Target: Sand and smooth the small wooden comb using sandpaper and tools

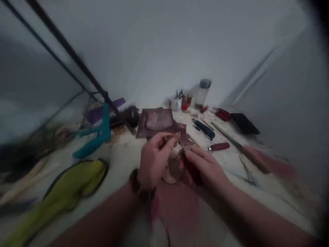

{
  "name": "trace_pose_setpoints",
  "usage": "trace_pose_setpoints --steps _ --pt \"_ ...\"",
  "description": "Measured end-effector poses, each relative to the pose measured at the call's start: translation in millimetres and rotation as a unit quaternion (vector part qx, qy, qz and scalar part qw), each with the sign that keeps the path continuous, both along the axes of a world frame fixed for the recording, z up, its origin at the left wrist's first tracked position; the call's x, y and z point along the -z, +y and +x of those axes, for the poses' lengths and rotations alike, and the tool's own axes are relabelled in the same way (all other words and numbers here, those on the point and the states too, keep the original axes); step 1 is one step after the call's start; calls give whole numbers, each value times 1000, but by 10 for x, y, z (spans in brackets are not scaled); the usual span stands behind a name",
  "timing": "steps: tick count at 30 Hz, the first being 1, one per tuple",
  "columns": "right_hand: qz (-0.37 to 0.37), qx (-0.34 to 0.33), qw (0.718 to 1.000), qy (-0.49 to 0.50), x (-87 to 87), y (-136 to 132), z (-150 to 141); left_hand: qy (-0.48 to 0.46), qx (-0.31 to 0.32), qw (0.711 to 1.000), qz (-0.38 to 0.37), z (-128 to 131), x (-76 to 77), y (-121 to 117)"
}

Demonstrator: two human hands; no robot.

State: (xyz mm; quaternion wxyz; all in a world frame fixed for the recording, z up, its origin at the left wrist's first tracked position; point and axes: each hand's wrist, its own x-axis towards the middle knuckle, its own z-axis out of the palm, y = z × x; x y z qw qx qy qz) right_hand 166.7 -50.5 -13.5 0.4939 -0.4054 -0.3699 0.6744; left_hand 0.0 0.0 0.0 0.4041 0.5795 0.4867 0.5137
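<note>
My left hand (154, 159) pinches a small orange toothed piece (172, 137), shaped like a little comb, between its fingertips. My right hand (205, 164) is closed on a dark red piece, possibly leather (192, 168), close to my left hand. A thin metal pin or blade (181, 144) rises between my hands, and I cannot tell which hand holds it. Below them lies a round tan-and-brown object (172, 170), partly hidden by my fingers.
Dark brown leather sheets (156, 121) lie just beyond my hands. To the right are a blue-handled tool (204, 129), a red-handled knife (218, 146), a wooden-handled file (244, 147) and scissors (246, 173). Teal (102, 132) and yellow-green (74, 183) cut pieces lie left.
</note>
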Motion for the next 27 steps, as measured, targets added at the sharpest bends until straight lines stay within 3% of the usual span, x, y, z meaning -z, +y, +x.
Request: trace_pose_setpoints --steps 5,11,19,27 --pt "35 -10 999 17 -23 -38 -25 16 -6 1000 6 -11 18 -16" --pt "18 -18 998 50 -4 -37 -66 55 -32 997 49 -42 103 -12" --pt "-9 45 996 80 -56 -89 -165 142 -47 982 118 -94 131 -10" --pt "-1 67 997 48 17 -47 -172 74 -3 997 29 -81 124 52"
